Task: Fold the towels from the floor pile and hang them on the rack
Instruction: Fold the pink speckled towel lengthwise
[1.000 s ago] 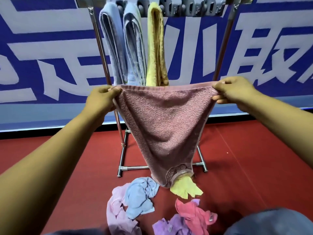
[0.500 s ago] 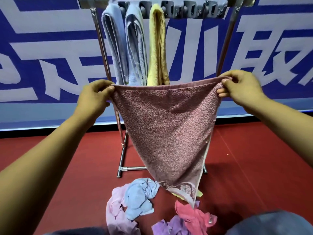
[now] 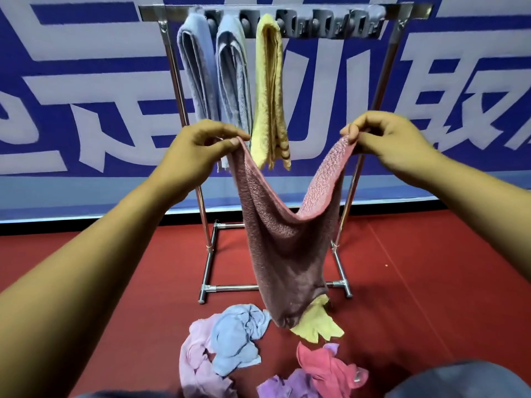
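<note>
A dusty-pink towel (image 3: 284, 242) hangs in a slack V in front of the rack, its lower end dangling just above the floor pile. My left hand (image 3: 198, 147) pinches its left top corner and my right hand (image 3: 382, 139) pinches the right top corner. The metal rack (image 3: 399, 11) stands behind, with two blue towels (image 3: 198, 67) (image 3: 232, 73) and a yellow towel (image 3: 270, 90) hanging folded from its top bar. The floor pile holds a light blue towel (image 3: 238, 337), a pale pink one (image 3: 198, 366), a yellow one (image 3: 316, 326), a red-pink one (image 3: 324, 366) and a purple one (image 3: 284, 386).
Red floor (image 3: 431, 282) spreads around the rack's base bar (image 3: 230, 288). A blue and white banner wall (image 3: 86, 81) runs behind the rack. The right part of the top bar carries bare clips (image 3: 339, 25). My grey-clad knee (image 3: 465, 380) fills the bottom right corner.
My hands have come closer together, so the towel's taut top edge has sagged into a deep V. The view has tilted up, showing more of the rack's top.
</note>
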Motion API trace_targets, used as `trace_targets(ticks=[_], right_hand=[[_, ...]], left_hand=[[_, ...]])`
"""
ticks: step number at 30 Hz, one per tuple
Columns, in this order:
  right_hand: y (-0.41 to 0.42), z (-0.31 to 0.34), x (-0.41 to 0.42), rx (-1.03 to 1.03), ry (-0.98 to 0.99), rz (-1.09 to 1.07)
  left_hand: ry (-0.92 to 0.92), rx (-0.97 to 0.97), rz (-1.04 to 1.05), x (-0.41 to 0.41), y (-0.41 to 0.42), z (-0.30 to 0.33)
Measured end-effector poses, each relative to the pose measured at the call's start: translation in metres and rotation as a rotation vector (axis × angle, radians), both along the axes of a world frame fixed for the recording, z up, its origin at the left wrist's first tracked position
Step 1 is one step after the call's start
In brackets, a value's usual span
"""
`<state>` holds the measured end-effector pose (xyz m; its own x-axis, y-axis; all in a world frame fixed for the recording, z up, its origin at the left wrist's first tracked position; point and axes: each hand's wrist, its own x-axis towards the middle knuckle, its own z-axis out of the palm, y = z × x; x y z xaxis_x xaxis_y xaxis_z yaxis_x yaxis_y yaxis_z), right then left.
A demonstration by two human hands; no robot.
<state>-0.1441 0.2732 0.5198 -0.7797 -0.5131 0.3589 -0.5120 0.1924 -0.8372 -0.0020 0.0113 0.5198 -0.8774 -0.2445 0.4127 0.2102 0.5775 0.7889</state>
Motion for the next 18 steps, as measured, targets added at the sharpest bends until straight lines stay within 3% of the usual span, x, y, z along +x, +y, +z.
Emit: trace_targets(ticks=[10, 15, 18], right_hand=[[-0.035, 0.012, 0.026, -0.03, -0.074, 0.217], [-0.045, 0.013, 0.032, -0.034, -0.123, 0.267], [-0.047, 0.011, 0.032, -0.049, -0.145, 0.257]], left_hand=[[0.003, 0.215, -0.18, -0.019, 0.041, 0.006], [0.01, 0.085, -0.205, -0.024, 0.052, 0.008], [0.022, 0.104, -0.188, -0.024, 0.05, 0.007]])
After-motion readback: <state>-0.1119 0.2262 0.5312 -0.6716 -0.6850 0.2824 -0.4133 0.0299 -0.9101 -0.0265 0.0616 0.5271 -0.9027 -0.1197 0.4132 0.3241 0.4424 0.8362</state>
